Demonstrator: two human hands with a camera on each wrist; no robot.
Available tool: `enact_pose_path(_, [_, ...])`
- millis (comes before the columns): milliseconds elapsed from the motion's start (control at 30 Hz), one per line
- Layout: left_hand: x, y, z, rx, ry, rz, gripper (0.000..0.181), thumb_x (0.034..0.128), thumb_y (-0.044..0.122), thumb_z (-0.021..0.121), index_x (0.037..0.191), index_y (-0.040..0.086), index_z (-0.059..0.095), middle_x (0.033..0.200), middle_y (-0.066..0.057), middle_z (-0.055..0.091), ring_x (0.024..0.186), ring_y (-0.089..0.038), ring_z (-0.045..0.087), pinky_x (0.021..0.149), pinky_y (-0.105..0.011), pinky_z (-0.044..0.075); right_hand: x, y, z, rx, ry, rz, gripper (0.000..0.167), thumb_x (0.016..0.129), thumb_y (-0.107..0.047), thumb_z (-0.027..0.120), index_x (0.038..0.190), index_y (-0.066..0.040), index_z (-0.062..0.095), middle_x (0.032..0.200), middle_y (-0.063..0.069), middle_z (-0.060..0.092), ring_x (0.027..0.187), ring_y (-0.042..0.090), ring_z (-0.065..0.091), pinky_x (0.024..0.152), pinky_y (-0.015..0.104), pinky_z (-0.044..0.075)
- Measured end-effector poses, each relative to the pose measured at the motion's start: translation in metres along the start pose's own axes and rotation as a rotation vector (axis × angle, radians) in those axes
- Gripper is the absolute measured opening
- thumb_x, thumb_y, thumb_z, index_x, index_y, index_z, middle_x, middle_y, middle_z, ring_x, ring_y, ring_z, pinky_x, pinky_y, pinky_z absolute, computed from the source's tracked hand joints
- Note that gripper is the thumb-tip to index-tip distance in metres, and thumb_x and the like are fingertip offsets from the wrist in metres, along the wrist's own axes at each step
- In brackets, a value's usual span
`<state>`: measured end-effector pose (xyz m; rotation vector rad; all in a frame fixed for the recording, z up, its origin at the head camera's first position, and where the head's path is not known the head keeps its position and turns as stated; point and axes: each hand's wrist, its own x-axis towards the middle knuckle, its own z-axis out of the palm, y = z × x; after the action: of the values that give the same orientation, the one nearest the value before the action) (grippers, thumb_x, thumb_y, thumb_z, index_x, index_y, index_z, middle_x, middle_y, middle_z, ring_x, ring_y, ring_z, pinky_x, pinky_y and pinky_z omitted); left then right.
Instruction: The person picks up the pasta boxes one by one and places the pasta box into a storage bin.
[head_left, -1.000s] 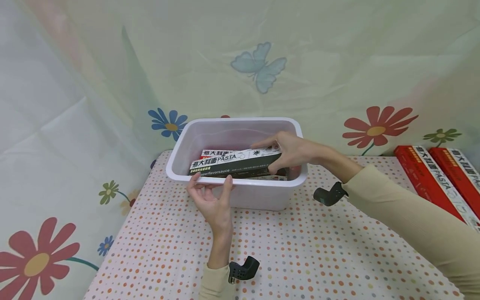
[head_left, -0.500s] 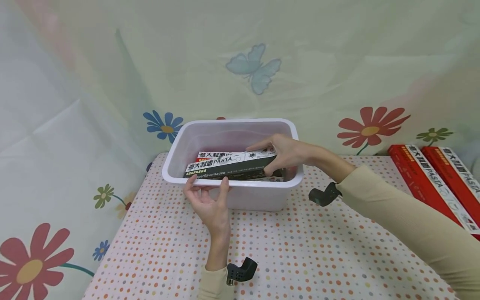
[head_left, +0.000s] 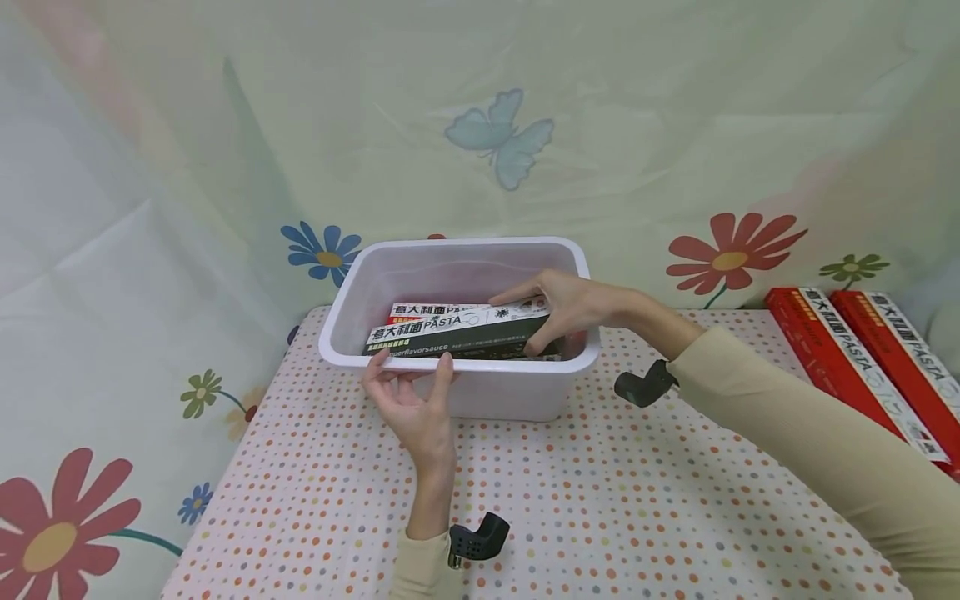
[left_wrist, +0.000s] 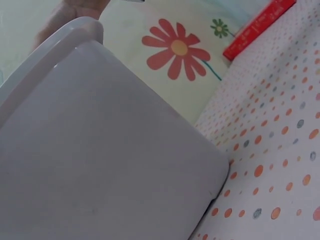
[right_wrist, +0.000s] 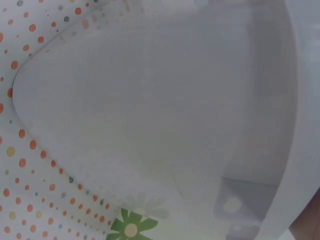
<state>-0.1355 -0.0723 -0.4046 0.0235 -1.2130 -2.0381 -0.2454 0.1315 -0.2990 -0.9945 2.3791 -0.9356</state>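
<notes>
From where I stand, the black-and-white pasta box [head_left: 468, 335] lies slantwise inside the white plastic tub [head_left: 502, 396], just in front of a red-and-white pasta box [head_left: 416, 310]. The right hand [head_left: 570, 304] has its grip clamped on the black-and-white one's right end, thumb on the near side, while the left hand [head_left: 414, 417] grips the tub's front rim. Well off to the right, two red pasta boxes [head_left: 851, 371] lie side by side on the dotted tablecloth [head_left: 600, 500].
</notes>
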Motion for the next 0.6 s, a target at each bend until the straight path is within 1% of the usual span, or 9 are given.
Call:
enact_pose_path(67, [-0.0005,-0.0004,0.0004,-0.002,0.0,0.002,0.074,0.0802,-0.013,0.079,0.14,0.003,0.039,0.13,-0.032,0.04,0.098,-0.023,0.057,0.075,-0.037,0.07,0.0001,0.0011,-0.0008,-0.002,-0.007,0.005,0.078,0.074,-0.015,0.088,0.147,-0.008,0.061,0.147,0.006,0.062,0.103,0.014,0.062,0.096,0.037,0.056])
enact_pose_path(100, [-0.0008,-0.0004,0.0005,-0.004,-0.001,0.004,0.074,0.0801,-0.013,0.079,0.14,0.003,0.038,0.129,-0.032,0.04,0.098,-0.023,0.057,0.074,-0.037,0.07,0.0003,0.0021,-0.001,-0.004,-0.008,0.003,0.077,0.074,-0.015,0.089,0.146,-0.007,0.061,0.146,0.006,0.063,0.119,0.016,0.06,0.106,0.039,0.052])
enact_pose_path(133, [-0.0005,-0.0004,0.0009,-0.006,-0.003,0.006,0.074,0.08,-0.014,0.079,0.14,0.002,0.038,0.128,-0.032,0.04,0.097,-0.023,0.057,0.074,-0.037,0.07,0.0005,0.003,-0.0012,-0.004,-0.007,0.0,0.077,0.074,-0.015,0.089,0.146,-0.007,0.062,0.146,0.006,0.063,0.132,0.018,0.053,0.113,0.041,0.048])
enact_pose_path(167, [0.0,-0.0009,0.001,-0.006,-0.005,0.007,0.073,0.0803,-0.014,0.078,0.14,0.002,0.038,0.127,-0.031,0.04,0.097,-0.023,0.057,0.074,-0.037,0.07,0.0005,0.0036,-0.0016,-0.002,-0.007,0.004,0.077,0.074,-0.015,0.09,0.145,-0.007,0.062,0.145,0.005,0.063,0.135,0.02,0.053,0.115,0.043,0.047])
enact_pose_path(233, [0.0004,-0.0014,0.0012,-0.007,-0.01,0.011,0.073,0.0803,-0.014,0.078,0.139,0.0,0.038,0.126,-0.032,0.039,0.098,-0.024,0.057,0.075,-0.037,0.07,0.0005,0.0041,-0.0019,-0.004,-0.007,0.001,0.077,0.073,-0.015,0.091,0.145,-0.006,0.062,0.145,0.006,0.064,0.135,0.023,0.054,0.115,0.046,0.047])
enact_pose_path(367, [0.0003,-0.0021,0.001,-0.007,-0.015,0.015,0.073,0.0804,-0.014,0.078,0.139,0.0,0.037,0.127,-0.033,0.039,0.097,-0.023,0.057,0.075,-0.04,0.07,0.0011,0.0044,-0.0022,-0.012,-0.013,-0.003,0.078,0.073,-0.015,0.091,0.145,-0.004,0.062,0.145,0.007,0.063,0.136,0.025,0.054,0.115,0.048,0.047])
enact_pose_path(433, [0.0001,-0.0022,0.0009,-0.006,-0.017,0.016,0.074,0.0805,-0.015,0.078,0.14,-0.002,0.036,0.128,-0.033,0.038,0.097,-0.023,0.057,0.075,-0.04,0.07,0.0013,0.0042,-0.0024,-0.011,-0.017,-0.003,0.079,0.073,-0.016,0.092,0.145,-0.004,0.062,0.146,0.008,0.063,0.137,0.026,0.053,0.115,0.05,0.047])
enact_pose_path(600, [0.0006,-0.0023,0.0004,0.012,-0.016,0.021,0.077,0.081,-0.014,0.078,0.141,-0.008,0.031,0.131,-0.033,0.038,0.099,-0.026,0.056,0.077,-0.039,0.07,0.0031,0.0045,-0.0021,-0.003,-0.02,-0.005,0.078,0.073,-0.015,0.092,0.145,-0.004,0.062,0.145,0.009,0.063,0.138,0.027,0.052,0.116,0.051,0.046])
